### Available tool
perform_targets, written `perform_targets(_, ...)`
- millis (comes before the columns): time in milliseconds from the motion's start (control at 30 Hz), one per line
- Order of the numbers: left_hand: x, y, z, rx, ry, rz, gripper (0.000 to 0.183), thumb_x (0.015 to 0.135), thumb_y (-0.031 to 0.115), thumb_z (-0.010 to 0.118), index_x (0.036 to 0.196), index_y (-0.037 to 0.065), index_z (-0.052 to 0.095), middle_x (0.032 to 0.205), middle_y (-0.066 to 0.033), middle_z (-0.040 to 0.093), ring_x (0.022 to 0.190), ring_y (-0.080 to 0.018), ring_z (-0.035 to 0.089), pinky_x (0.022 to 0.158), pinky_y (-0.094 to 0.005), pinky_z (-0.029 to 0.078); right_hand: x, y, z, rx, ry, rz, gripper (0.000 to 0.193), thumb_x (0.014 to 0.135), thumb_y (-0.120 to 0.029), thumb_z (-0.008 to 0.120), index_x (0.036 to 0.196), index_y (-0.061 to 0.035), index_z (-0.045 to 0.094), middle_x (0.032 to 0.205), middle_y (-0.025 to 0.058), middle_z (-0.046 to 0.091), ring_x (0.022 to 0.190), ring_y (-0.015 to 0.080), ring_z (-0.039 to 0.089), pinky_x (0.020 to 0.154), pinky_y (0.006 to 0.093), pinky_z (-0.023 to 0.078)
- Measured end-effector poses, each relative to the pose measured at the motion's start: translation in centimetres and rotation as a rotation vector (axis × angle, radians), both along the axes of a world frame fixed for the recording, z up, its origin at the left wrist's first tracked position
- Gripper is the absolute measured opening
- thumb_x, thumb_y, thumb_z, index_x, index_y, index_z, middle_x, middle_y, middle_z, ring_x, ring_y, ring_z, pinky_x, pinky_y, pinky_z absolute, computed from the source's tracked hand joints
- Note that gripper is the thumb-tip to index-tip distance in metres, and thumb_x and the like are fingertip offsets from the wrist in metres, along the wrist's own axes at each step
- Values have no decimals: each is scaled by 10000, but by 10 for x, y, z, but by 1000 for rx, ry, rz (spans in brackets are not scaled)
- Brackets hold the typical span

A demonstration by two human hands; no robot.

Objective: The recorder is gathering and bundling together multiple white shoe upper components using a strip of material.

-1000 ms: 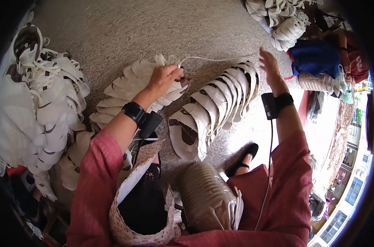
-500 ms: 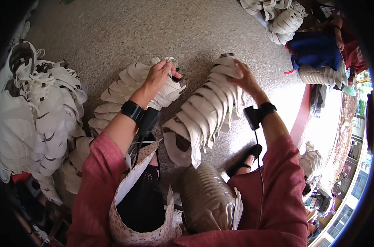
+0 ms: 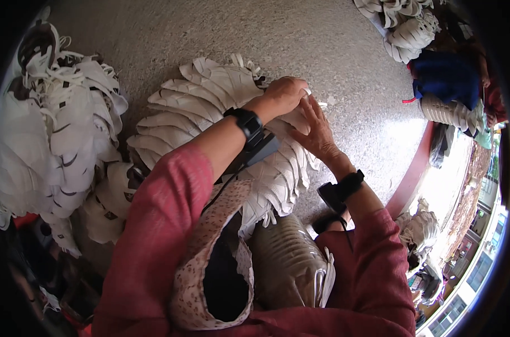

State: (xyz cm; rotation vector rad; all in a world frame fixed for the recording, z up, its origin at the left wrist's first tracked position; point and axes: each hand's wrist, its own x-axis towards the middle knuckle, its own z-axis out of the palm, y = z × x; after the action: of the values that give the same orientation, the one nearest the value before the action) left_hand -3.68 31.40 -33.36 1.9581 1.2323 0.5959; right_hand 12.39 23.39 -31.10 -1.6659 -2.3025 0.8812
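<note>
Two rows of nested off-white shoe uppers lie on the floor. Across the far end of the right row [image 3: 277, 182] reaches my left hand [image 3: 286, 95], its fingers closed around a small white bit that I cannot make out. My right hand [image 3: 320, 132] rests at that same end, fingers stretched forward and thumb apart, touching the uppers. The two hands' fingertips meet. My left forearm hides part of the right row and the near side of the left row [image 3: 179, 104]. A dark band with a black box is strapped on each wrist.
A large heap of white shoe uppers [image 3: 69, 146] stands at the left. A clear plastic-wrapped bundle [image 3: 286, 258] lies by my lap. At the far right, a person in blue and red [image 3: 446, 78] sits beside more uppers [image 3: 415, 33]. A reddish floor strip [image 3: 415, 174] runs along the right.
My left hand has moved right, from the left row's end to the right row's end, beside my right hand. My right hand's fingers have straightened. The view has shifted slightly.
</note>
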Motion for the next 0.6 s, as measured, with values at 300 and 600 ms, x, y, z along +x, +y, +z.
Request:
perform_targets(300, -12, 13, -21, -127, -78, -93, 336, 908, 334, 452, 1067, 105, 640, 1048, -114, 663, 988, -318, 609, 860, -386, 466, -67, -119, 45, 136, 551, 717, 286, 659, -34, 597, 938, 26, 593, 904, 136, 586, 855, 331, 560, 732, 383, 479)
perform_targets(600, -8, 10, -35, -13, -166, -71, 302, 931, 261, 481, 1144, 86, 603, 1098, -169, 629, 1024, -341, 587, 891, -382, 455, -83, -191, -36, -201, 263, 1134, 113, 674, -145, 590, 643, -47, 639, 675, 147, 605, 670, 335, 609, 611, 400, 492)
